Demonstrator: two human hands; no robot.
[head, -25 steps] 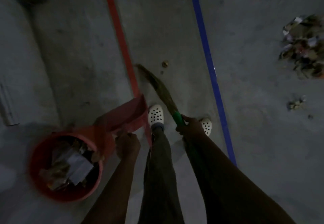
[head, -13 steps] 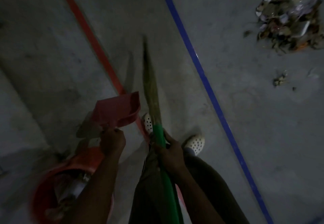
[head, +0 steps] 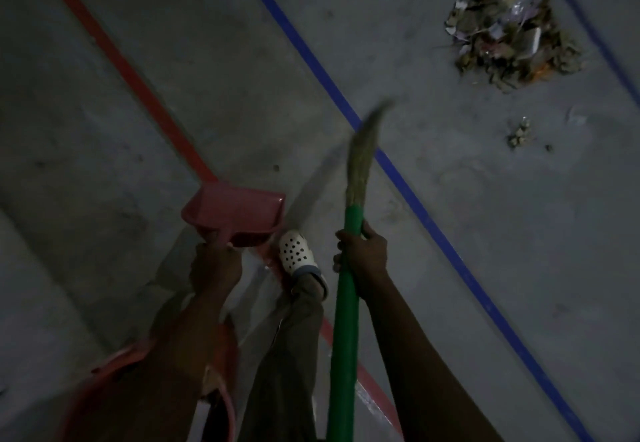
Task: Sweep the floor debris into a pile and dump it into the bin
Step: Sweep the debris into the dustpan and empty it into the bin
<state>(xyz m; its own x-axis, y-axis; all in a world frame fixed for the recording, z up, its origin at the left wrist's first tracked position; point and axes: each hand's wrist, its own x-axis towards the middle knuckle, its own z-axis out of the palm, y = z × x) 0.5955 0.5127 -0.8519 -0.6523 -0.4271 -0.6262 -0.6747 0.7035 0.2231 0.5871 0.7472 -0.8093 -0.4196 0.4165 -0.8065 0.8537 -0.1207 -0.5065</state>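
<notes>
At the lower middle of your view, your right hand (head: 363, 261) is gripping the green handle of the broom (head: 344, 320), fingers curled fully round it just below where the bristles begin. The straw bristles (head: 362, 161) are pointing up and away from you, raised off the floor, with the tip blurred. Your left hand (head: 216, 268) is clamping the handle of the pink dustpan (head: 235, 209), holding it out in front of you with its open mouth facing away. Just right of the dustpan, your white perforated shoe (head: 296, 253) is standing beside the red line (head: 131, 78).

Below your left forearm, the pink rim of the bin (head: 117, 358) is showing at the lower left, mostly covered by the arm.

Beyond your hands, grey concrete floor (head: 450, 268) is filling the dim room. A blue line (head: 311, 57) is running diagonally, parallel to the red one, and a second blue line (head: 595, 33) is crossing the far right. Between the two blue lines, the debris pile (head: 512, 36) of paper scraps and dry leaves is lying at the upper right, well apart from the broom, with a small loose clump (head: 519, 133) lying near it.
</notes>
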